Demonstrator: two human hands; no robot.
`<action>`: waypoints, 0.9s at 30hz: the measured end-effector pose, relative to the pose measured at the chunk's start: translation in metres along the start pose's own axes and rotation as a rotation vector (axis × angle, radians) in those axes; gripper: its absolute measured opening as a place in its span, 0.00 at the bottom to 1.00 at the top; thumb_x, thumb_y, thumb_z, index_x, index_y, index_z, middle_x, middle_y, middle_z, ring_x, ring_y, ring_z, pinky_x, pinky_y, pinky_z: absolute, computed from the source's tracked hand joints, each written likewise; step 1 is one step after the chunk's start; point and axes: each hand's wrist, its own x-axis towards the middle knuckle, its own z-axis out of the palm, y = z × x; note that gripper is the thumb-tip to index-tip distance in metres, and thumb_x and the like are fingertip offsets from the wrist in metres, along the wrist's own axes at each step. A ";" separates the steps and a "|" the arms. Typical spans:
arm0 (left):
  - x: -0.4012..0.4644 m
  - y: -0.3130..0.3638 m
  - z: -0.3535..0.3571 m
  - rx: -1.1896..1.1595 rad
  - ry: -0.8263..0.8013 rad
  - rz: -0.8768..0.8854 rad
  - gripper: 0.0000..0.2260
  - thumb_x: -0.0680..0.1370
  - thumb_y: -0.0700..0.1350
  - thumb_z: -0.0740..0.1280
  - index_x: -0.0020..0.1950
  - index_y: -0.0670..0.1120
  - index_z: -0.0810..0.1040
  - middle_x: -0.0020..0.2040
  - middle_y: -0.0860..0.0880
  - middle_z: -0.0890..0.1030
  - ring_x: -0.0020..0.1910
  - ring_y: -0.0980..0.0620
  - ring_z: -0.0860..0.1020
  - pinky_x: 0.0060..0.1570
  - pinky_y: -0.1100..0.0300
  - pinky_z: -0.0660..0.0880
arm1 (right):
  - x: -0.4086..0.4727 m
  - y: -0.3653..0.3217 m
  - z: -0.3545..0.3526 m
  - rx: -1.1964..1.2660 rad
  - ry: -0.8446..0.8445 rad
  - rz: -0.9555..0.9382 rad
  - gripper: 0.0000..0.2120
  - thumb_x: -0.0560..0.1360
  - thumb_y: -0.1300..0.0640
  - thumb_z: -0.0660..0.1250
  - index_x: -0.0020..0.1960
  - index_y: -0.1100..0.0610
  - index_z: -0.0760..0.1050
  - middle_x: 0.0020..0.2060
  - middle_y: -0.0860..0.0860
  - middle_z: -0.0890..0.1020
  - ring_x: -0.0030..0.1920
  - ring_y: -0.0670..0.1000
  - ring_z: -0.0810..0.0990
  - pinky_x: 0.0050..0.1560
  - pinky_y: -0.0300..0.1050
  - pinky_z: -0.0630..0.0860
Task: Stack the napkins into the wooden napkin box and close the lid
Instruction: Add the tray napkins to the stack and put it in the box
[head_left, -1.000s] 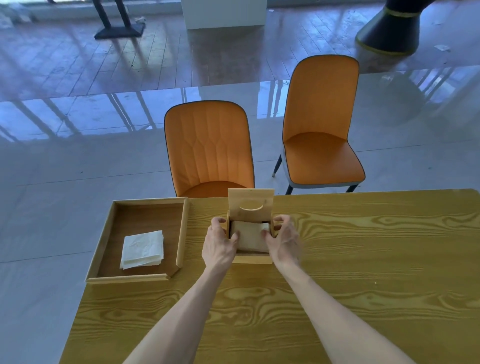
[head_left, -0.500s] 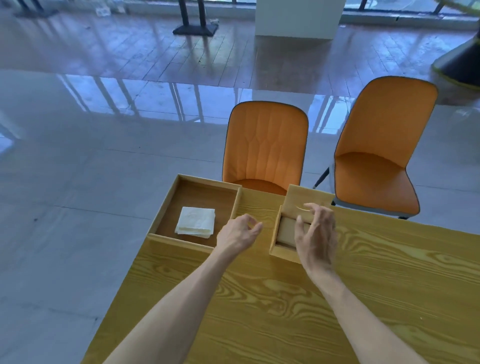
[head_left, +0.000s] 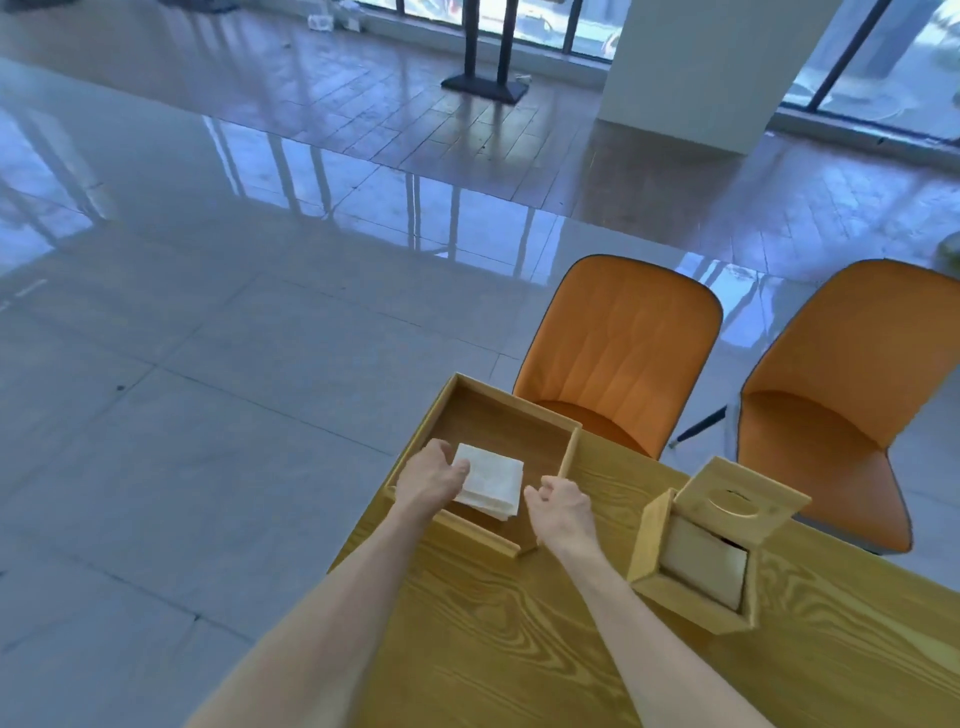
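**Hands at the tray, box standing open**

Where the left hand (head_left: 432, 475) lies over the near-left corner of the napkins (head_left: 491, 480), its fingertips are hidden beneath the knuckles, so whether they pinch the paper or only rest on it cannot be told. How many sheets make up the white stack is also unclear; only layered edges show at its near side. The right hand (head_left: 563, 506) hovers just beside the stack's right edge, over the tray's right wall, fingers loosely curled and thumb apart, holding nothing. Both forearms run out of the bottom edge of the view.

The napkins sit in the wooden tray (head_left: 470, 530), a shallow open box with a dark floor, set at the left end of the table (head_left: 519, 639). The table's left corner falls behind the tray and arms, and its right side is cut off.

The wooden napkin box (head_left: 693, 597) stands well to the right of the tray on the same table. Its lid (head_left: 743, 500), pale wood with an oval slot, is tipped up and back. Inside lies a pale stack of napkins already loaded (head_left: 701, 564), partly shaded by the lid, its far edge hidden.

Two orange chairs (head_left: 618, 348) stand behind the table; the right one is clipped by the frame
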 end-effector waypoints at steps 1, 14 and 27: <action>0.005 -0.002 -0.002 -0.043 0.000 -0.016 0.23 0.81 0.53 0.62 0.74 0.46 0.65 0.73 0.47 0.71 0.70 0.45 0.72 0.66 0.50 0.71 | 0.004 -0.004 0.005 0.026 -0.024 0.044 0.21 0.81 0.53 0.61 0.71 0.61 0.70 0.66 0.56 0.77 0.66 0.56 0.75 0.64 0.48 0.73; 0.042 -0.009 0.007 -0.163 -0.135 -0.161 0.25 0.81 0.48 0.64 0.75 0.41 0.63 0.71 0.43 0.71 0.64 0.46 0.73 0.57 0.55 0.75 | 0.033 -0.016 0.045 0.238 -0.047 0.341 0.18 0.80 0.52 0.60 0.64 0.62 0.74 0.53 0.56 0.78 0.52 0.59 0.79 0.53 0.53 0.79; 0.048 -0.015 0.001 -0.186 -0.270 -0.114 0.16 0.74 0.39 0.73 0.61 0.41 0.77 0.58 0.43 0.80 0.57 0.45 0.79 0.51 0.56 0.77 | 0.031 -0.009 0.048 0.139 -0.048 0.242 0.16 0.74 0.54 0.65 0.60 0.55 0.69 0.52 0.53 0.79 0.53 0.55 0.78 0.48 0.50 0.76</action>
